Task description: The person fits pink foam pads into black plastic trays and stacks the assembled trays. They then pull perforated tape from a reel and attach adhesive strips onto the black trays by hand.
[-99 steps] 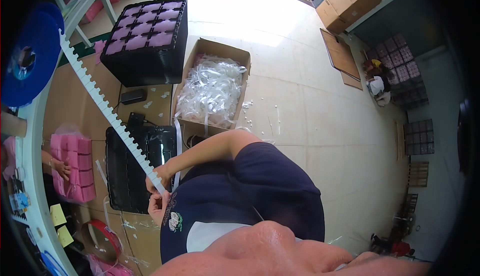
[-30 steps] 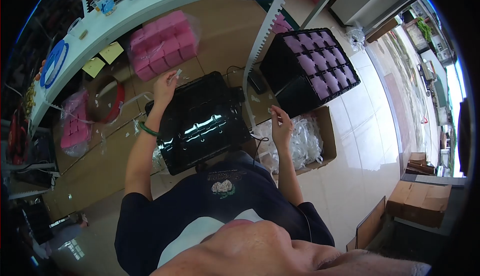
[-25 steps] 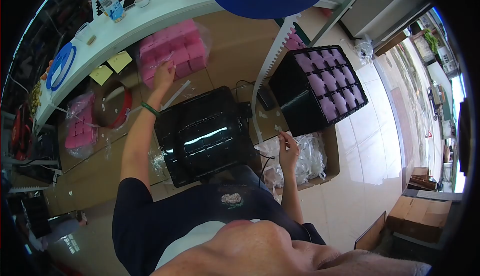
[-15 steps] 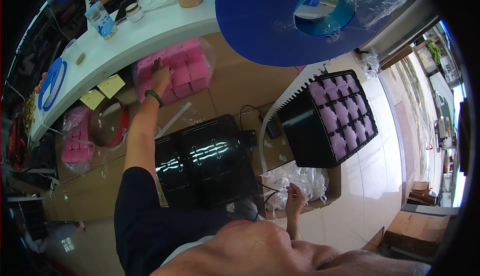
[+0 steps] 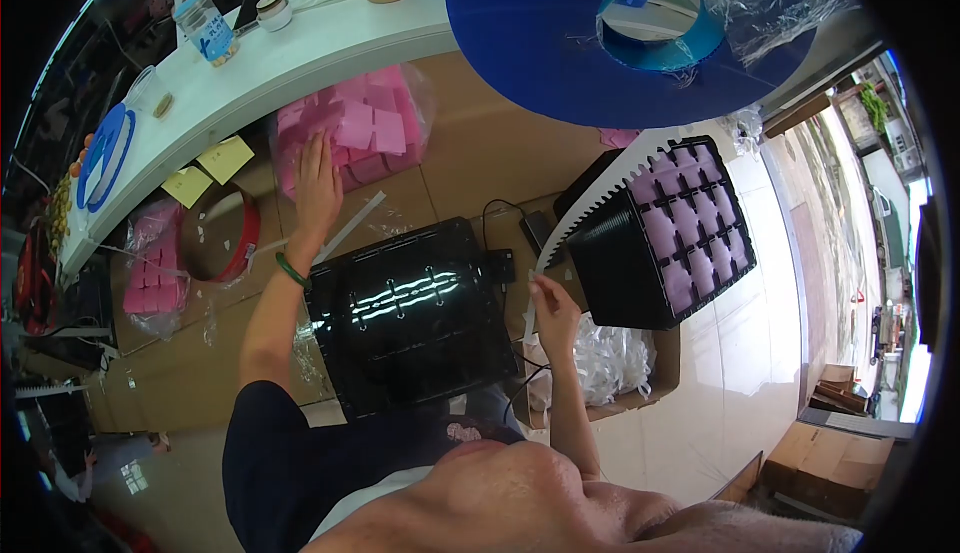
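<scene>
My left hand, a green bangle at its wrist, reaches to the bagged pink blocks; its fingers lie stretched over their near left side. Some pink pieces on top sit raised and tilted. My right hand pinches the white toothed strip near its lower end. That strip curves down from beside the blue reel, passing the black crate filled with purple pieces. Between my arms lies a glossy black tray.
An open carton holds tangled clear and white strips. A white shelf with a jar and cups curves across the top left; a person sits behind it. A red ring, another pink bag and a black adapter lie around.
My left hand has gone from the tray area onto the pink blocks, and their top pieces have shifted. My right hand has moved up from over the carton and taken hold of the strip.
</scene>
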{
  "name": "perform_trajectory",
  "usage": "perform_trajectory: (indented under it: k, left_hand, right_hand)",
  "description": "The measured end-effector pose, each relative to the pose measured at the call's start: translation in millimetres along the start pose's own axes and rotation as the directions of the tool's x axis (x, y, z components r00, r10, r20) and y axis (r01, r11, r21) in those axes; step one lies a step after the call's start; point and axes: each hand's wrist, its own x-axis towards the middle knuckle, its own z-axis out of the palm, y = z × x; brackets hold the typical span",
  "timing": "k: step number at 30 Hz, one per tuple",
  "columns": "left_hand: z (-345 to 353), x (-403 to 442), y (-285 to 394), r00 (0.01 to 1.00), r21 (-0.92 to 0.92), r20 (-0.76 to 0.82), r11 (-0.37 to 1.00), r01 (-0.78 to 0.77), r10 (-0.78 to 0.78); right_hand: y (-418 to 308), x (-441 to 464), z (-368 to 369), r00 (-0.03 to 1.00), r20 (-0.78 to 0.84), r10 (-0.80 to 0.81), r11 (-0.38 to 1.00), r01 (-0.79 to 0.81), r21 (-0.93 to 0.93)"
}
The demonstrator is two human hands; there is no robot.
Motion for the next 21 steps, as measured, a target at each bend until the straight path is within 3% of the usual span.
perform_trajectory:
  k: [1,3,5,6,8,10,13,15,18,19,21]
  left_hand:
    - [-24,-11,18,1.0,-0.037,0.027,0.999,0.006,-0.005]
    - [-61,-42,45,0.997,-0.103,0.082,0.995,0.001,0.008]
    - [-87,-74,67,0.994,-0.144,0.106,0.99,-0.011,0.027]
    - [-96,-88,78,0.993,-0.174,0.106,0.984,-0.024,0.043]
    - [-115,-110,97,0.991,-0.177,0.102,0.982,-0.065,0.084]
    - [-134,-124,113,0.987,-0.203,0.121,0.976,-0.076,0.102]
    - [-149,-145,118,0.981,-0.229,0.135,0.968,-0.104,0.138]
    - [-152,-159,116,0.981,-0.245,0.138,0.964,-0.101,0.138]
    - [-157,-169,120,0.978,-0.261,0.15,0.96,-0.105,0.148]
    - [-157,-169,123,0.977,-0.276,0.151,0.955,-0.107,0.153]
    - [-162,-169,129,0.974,-0.301,0.159,0.948,-0.106,0.159]
  right_hand:
    - [-7,13,18,0.999,0.048,-0.006,0.999,0.003,0.054]
    - [-17,37,55,0.968,0.185,-0.172,0.983,0.158,0.089]
    - [-39,51,88,0.917,0.36,-0.174,0.982,0.189,-0.006]
    - [-43,56,108,0.884,0.394,-0.253,0.945,0.313,-0.096]
    - [-33,61,146,0.805,0.473,-0.358,0.9,0.433,-0.057]
    - [-28,59,175,0.719,0.61,-0.334,0.925,0.373,0.067]
    - [-18,53,195,0.564,0.656,-0.502,0.817,0.558,0.145]
    - [-41,43,173,0.482,0.794,-0.371,0.925,0.267,0.271]
    - [-28,24,182,0.539,0.71,-0.453,0.858,0.049,0.511]
    - [-30,18,179,0.544,0.736,-0.402,0.853,-0.07,0.518]
    - [-39,5,170,0.596,0.748,-0.291,0.906,-0.08,0.416]
